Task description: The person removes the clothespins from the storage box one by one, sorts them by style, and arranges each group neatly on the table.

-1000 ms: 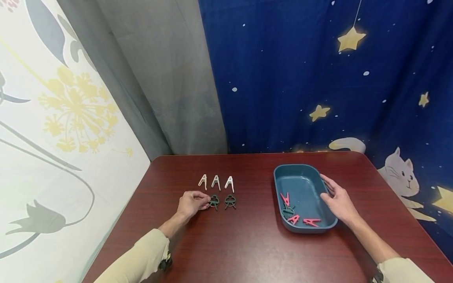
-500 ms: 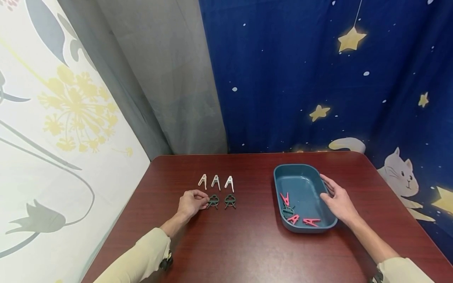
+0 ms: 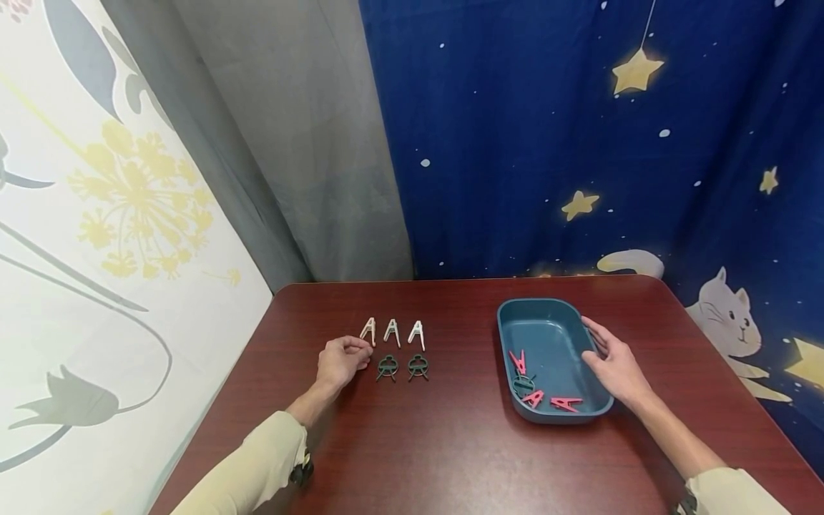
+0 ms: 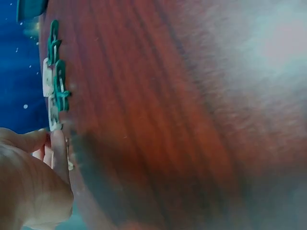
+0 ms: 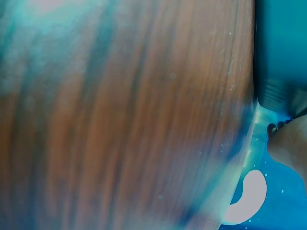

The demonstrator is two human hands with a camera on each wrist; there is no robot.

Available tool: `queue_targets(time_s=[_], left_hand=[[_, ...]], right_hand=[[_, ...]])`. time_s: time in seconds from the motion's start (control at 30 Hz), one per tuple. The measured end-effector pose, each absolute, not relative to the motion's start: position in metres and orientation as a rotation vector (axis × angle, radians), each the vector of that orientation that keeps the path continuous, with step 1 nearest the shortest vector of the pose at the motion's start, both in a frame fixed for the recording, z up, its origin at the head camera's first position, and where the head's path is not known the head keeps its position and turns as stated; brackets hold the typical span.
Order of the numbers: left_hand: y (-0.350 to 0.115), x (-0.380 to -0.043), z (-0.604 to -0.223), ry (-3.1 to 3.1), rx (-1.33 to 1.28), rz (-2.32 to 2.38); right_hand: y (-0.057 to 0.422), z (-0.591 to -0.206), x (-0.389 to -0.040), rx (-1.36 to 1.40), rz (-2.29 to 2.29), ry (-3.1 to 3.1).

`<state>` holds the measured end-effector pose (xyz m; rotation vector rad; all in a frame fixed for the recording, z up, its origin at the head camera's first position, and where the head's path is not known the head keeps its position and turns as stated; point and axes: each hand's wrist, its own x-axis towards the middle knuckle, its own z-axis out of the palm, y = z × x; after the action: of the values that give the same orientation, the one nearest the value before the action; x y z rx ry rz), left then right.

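My left hand [image 3: 342,363] is just left of the nearer green ring-shaped clip [image 3: 388,368], apart from it, with loosely bent fingers. Its fingertips are at the lower end of the leftmost white spring clip [image 3: 368,330]; whether they touch it I cannot tell. Two more white clips, a middle one [image 3: 392,332] and a right one [image 3: 416,334], complete that row. Below the right one lies a second green clip [image 3: 418,367]. My right hand [image 3: 616,363] grips the right rim of a blue-grey plastic tub [image 3: 547,307], thumb over the edge, fingers along the outside wall.
Inside the tub, toward its near end, lie a green clip [image 3: 523,386] and three pink clips, one a pink clip [image 3: 566,404] at the right. The reddish-brown table [image 3: 438,443] ends at a blue curtain [image 3: 515,143] and a grey curtain [image 3: 309,143] behind it.
My left hand has let go of the left green clip and drawn back left and slightly away toward the white clips. The right hand and the tub stay put.
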<state>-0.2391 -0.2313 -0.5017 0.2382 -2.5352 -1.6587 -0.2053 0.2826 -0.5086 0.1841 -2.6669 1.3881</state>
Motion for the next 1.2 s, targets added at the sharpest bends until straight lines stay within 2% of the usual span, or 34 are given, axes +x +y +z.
queue_targets(time_s=[0.27,0.47,0.63,0.77,1.0,1.2], left_hand=[[-0.229,-0.257,-0.484,-2.501,0.205,-1.581],[-0.209,-0.270,-0.460,-2.465,0.144,-1.577],[-0.173,-0.275,-0.433,-2.426,0.028,-1.628],[-0.137,-0.277,-0.421,-2.347,-0.077,-1.856],[-0.077,-0.276,-0.416,-2.136,-0.165,-2.445],[-0.036,-0.264,-0.416,-2.217,-0.183,-2.529]], right_hand=[[0.283,-0.508,-0.204,0.165,1.413,-2.668],[0.283,-0.509,-0.204,0.148,1.417,-2.669],[0.285,-0.510,-0.204,0.156,1.388,-2.661],[0.286,-0.511,-0.204,0.154,1.382,-2.659],[0.283,-0.510,-0.205,0.141,1.409,-2.664],[0.281,-0.509,-0.206,0.150,1.414,-2.655]])
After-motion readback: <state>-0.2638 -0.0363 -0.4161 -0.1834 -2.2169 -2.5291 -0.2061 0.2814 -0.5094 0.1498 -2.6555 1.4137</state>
